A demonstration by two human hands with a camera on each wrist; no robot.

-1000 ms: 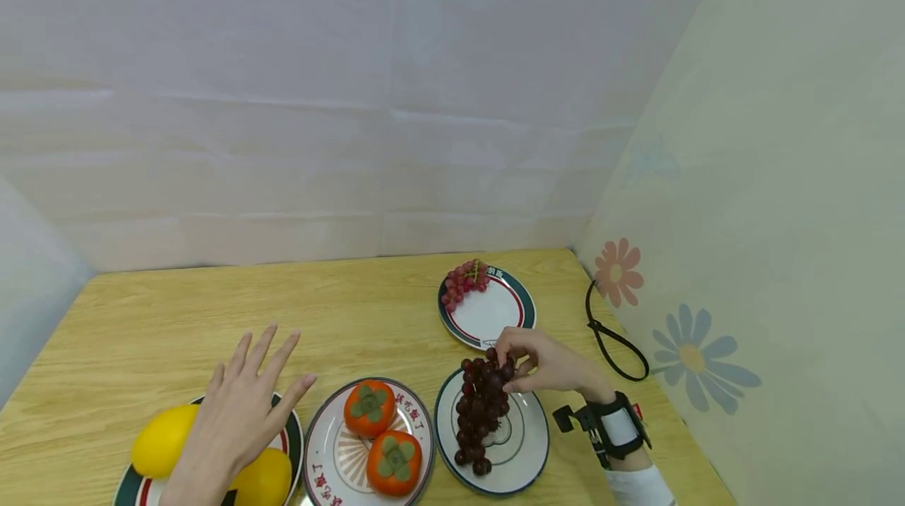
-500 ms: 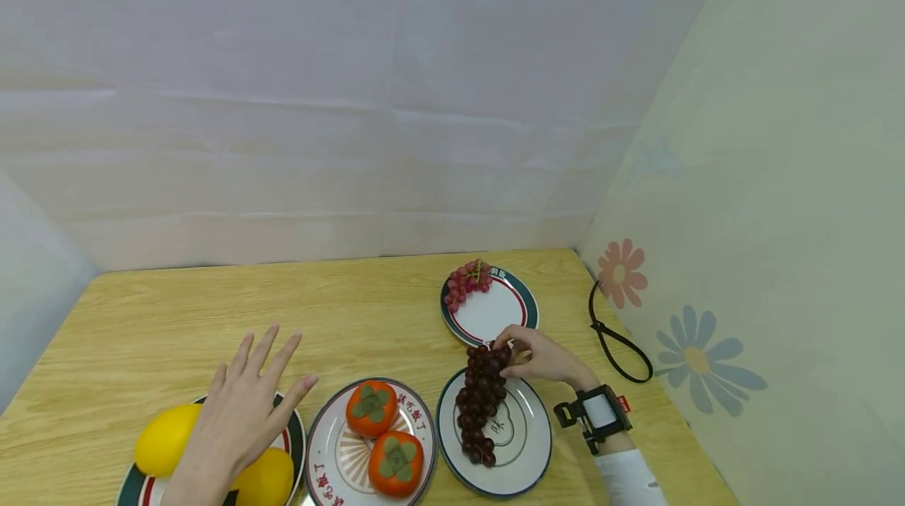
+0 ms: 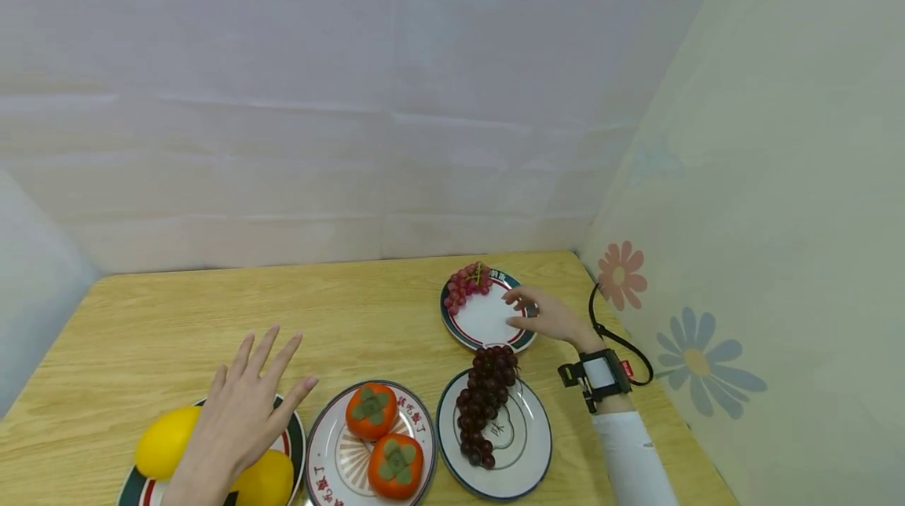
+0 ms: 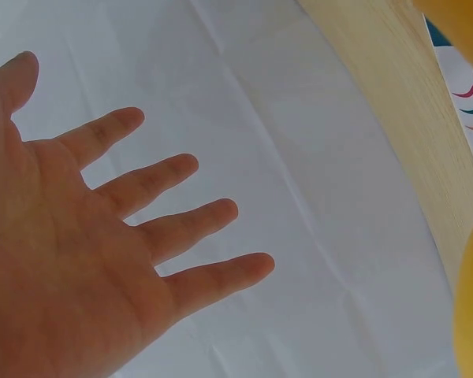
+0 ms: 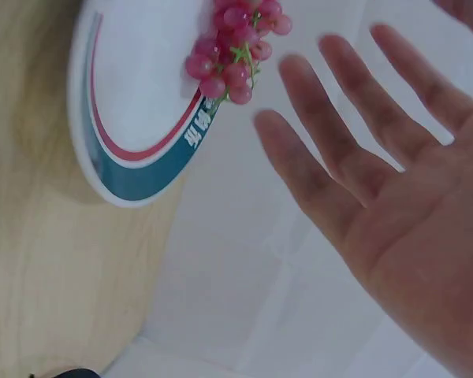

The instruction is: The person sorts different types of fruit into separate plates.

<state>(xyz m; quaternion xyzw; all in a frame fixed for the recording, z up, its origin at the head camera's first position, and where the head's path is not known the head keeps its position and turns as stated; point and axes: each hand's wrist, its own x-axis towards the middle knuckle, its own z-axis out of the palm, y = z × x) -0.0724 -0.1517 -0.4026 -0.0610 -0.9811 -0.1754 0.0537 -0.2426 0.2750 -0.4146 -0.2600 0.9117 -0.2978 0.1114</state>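
Note:
My right hand (image 3: 546,319) hovers over the right part of the back plate (image 3: 488,321), fingers spread and nothing in them. Pink grapes (image 3: 467,286) lie at that plate's left rim; in the right wrist view the same grapes (image 5: 235,47) hang past my fingertips. Just in front, a bunch of dark grapes (image 3: 486,400) stretches across a white plate (image 3: 526,443), its top end over the far rim. My left hand (image 3: 236,419) is held with fingers spread above yellow fruit (image 3: 166,441) on a green-rimmed plate (image 3: 293,431), hiding part of both.
Two persimmons (image 3: 394,465) sit on a plate (image 3: 328,443) between the yellow fruit and the dark grapes. A black cord loop (image 3: 618,339) lies by the right wall. White sheeting (image 3: 283,137) rises behind the wooden table (image 3: 233,298).
My right hand has let go of the dark grapes and moved back over the rear plate. The bunch's lower end shifted slightly right beforehand. My left hand stays in place.

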